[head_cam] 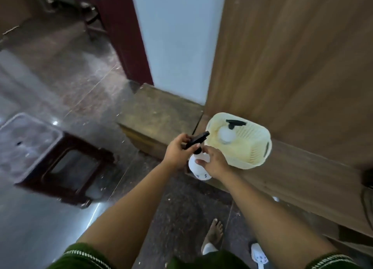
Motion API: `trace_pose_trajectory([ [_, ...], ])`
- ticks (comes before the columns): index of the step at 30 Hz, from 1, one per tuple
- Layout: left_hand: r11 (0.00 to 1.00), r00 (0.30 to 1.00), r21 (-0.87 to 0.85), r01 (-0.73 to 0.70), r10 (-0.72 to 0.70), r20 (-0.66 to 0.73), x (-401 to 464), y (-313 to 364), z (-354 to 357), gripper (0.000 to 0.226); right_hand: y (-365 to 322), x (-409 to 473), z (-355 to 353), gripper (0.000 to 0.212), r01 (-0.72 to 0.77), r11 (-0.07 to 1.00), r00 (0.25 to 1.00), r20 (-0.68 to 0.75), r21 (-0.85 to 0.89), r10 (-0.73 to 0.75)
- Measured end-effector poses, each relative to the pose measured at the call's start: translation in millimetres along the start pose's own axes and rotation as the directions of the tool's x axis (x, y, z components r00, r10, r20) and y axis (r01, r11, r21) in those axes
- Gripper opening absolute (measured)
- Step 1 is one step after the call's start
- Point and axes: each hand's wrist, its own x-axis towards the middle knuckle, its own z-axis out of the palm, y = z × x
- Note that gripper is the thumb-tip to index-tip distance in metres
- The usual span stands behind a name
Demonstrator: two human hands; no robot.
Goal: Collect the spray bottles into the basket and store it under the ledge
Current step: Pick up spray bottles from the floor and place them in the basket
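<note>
A cream plastic basket (pixel 255 147) stands on a wooden ledge (pixel 298 171). Inside it one white spray bottle (pixel 227 135) with a black trigger head stands upright. Just left of the basket I hold a second white spray bottle (pixel 195 165) over the floor. My left hand (pixel 177 151) grips its black trigger head. My right hand (pixel 215 162) wraps around its white body. The bottle's middle is hidden by my fingers.
A dark wooden stool (pixel 60 157) with a glossy top stands on the tiled floor to the left. A low wooden block (pixel 159 111) sits against the white wall beside the ledge. A bare foot (pixel 215 233) and a white slipper (pixel 259 255) are below.
</note>
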Motion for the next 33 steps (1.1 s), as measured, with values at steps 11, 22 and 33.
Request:
trace_pose_trajectory([
  [11,0.947,0.898,0.148,-0.285,0.21,0.386,105,102,149,0.011,118,40,-129,0.041,-0.102,0.97,0.926,-0.336,0.22,0.173],
  [22,0.851,0.81,0.274,-0.447,0.256,0.527,170,73,228,0.022,171,74,-141,0.048,-0.171,0.77,0.847,-0.308,0.615,0.434],
  [33,0.525,0.7,0.481,-0.702,0.382,0.604,217,45,255,0.017,194,115,-100,0.026,-0.202,0.652,0.722,-0.338,0.731,0.603],
])
